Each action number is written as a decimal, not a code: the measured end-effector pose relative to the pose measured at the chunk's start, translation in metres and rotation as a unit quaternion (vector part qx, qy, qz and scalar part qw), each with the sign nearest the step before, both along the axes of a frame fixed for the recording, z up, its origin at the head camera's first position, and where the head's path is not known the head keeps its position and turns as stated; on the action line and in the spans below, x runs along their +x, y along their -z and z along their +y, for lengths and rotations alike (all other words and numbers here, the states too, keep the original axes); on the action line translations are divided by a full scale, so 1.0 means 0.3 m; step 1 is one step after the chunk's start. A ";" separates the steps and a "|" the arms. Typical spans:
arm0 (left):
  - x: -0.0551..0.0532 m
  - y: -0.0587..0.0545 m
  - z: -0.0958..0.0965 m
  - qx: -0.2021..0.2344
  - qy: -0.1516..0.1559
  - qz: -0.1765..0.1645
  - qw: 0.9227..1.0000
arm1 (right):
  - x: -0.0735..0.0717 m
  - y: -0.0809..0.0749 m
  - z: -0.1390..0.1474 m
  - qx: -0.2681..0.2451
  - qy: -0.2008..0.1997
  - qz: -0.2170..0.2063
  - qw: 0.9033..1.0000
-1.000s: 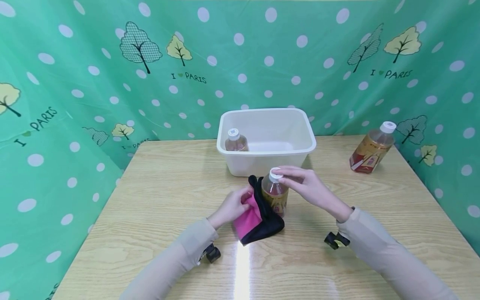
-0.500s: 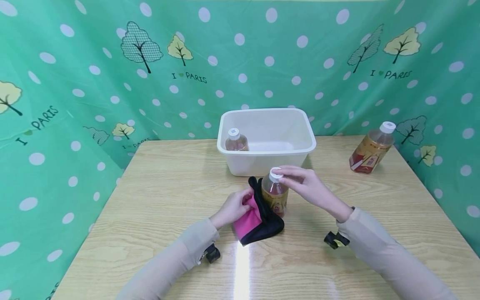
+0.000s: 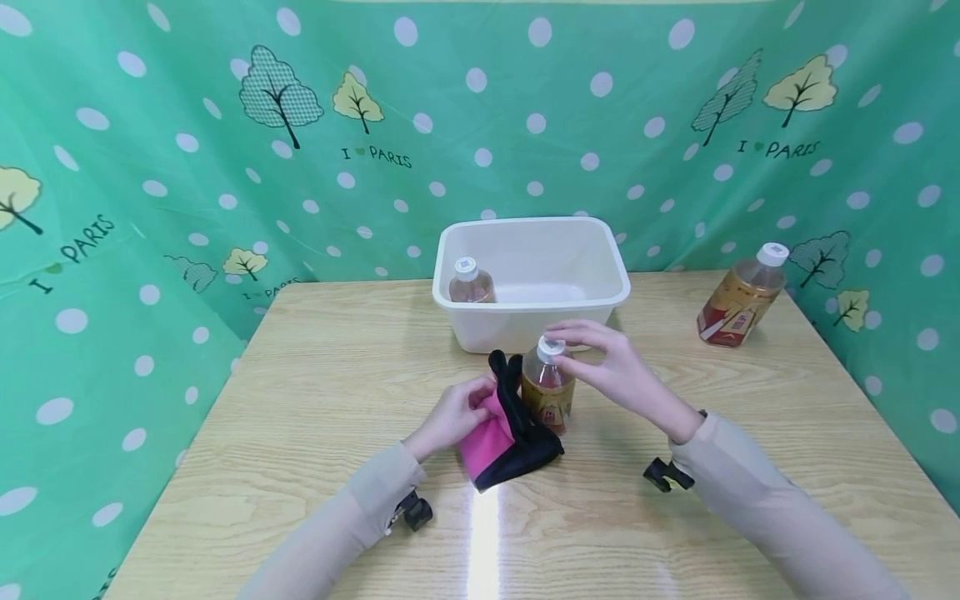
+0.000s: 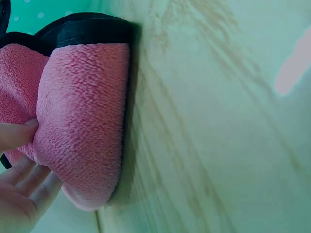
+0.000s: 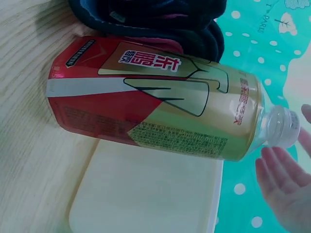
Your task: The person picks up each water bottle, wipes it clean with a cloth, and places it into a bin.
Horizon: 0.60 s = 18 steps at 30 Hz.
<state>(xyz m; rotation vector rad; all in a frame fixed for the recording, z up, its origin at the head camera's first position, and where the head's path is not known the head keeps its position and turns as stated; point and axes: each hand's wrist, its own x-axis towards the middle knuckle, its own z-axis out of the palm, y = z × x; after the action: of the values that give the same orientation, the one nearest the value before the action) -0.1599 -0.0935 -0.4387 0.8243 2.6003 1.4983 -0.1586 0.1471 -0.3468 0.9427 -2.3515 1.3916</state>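
Observation:
My left hand (image 3: 455,412) pinches a pink fleece cloth with black edging (image 3: 487,442); in the left wrist view the thumb (image 4: 19,135) presses into the pink pile. The cloth's black edge leans beside an upright drink bottle (image 3: 547,396) with a white cap and a gold and red label. Around the bottle's cap (image 5: 283,127), my right hand (image 3: 611,367) has its fingers spread, with a gap showing between thumb and cap in the right wrist view. The cloth hides part of the bottle's left side in the head view.
Just behind the bottle stands a white plastic bin (image 3: 532,327) with another capped bottle (image 3: 471,285) in its left end. A third bottle (image 3: 738,300) stands at the table's back right. A green dotted curtain (image 3: 420,192) hangs behind the wooden table (image 3: 337,375).
My left hand has shifted slightly left with the cloth. My right hand's fingers have loosened and spread from the cap. The bottle stays in place.

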 end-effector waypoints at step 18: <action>0.017 -0.027 -0.039 0.019 -0.017 -0.005 1.000 | 0.004 0.020 -0.050 -0.026 0.068 0.065 0.995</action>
<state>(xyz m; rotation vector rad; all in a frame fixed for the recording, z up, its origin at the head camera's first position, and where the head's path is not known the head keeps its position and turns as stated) -0.1548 -0.1051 -0.4305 0.7774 2.5985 1.5603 -0.1573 0.1321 -0.3527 0.8160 -2.2268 1.2921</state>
